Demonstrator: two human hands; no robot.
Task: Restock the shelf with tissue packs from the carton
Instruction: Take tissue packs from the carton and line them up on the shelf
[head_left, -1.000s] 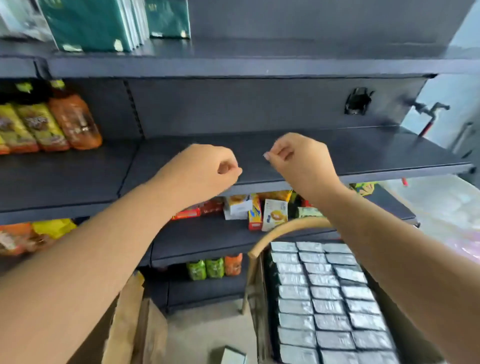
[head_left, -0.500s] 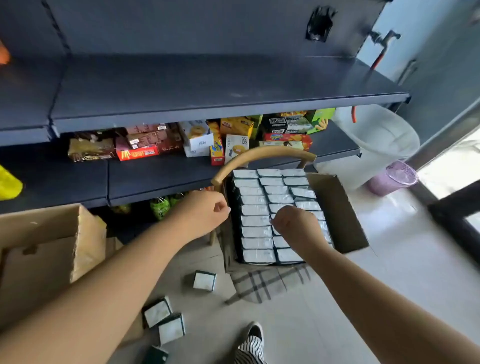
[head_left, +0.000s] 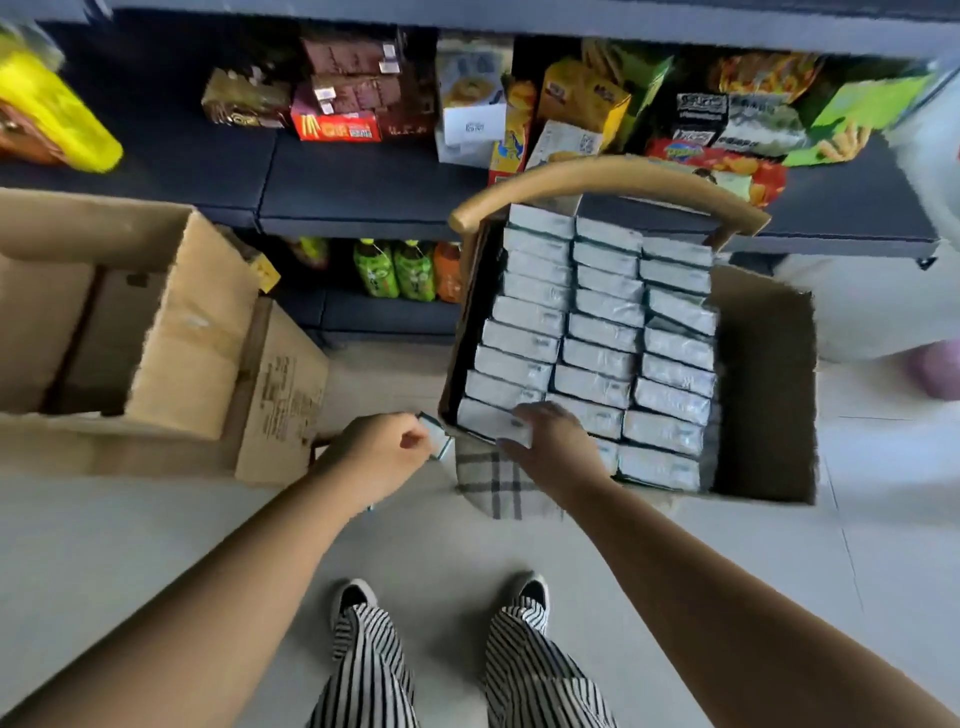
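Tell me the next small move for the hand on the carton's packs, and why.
Probably close the right hand round the near-corner white tissue pack and lift it out. The fingers already lie over that pack in the open brown cardboard carton, while the left hand is busy pinching a small pack.

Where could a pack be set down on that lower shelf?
Bare dark shelf lies between the yellow bag and the brown snack boxes. Rightward, boxes crowd the shelf up to the carton, itself packed with tissue packs.
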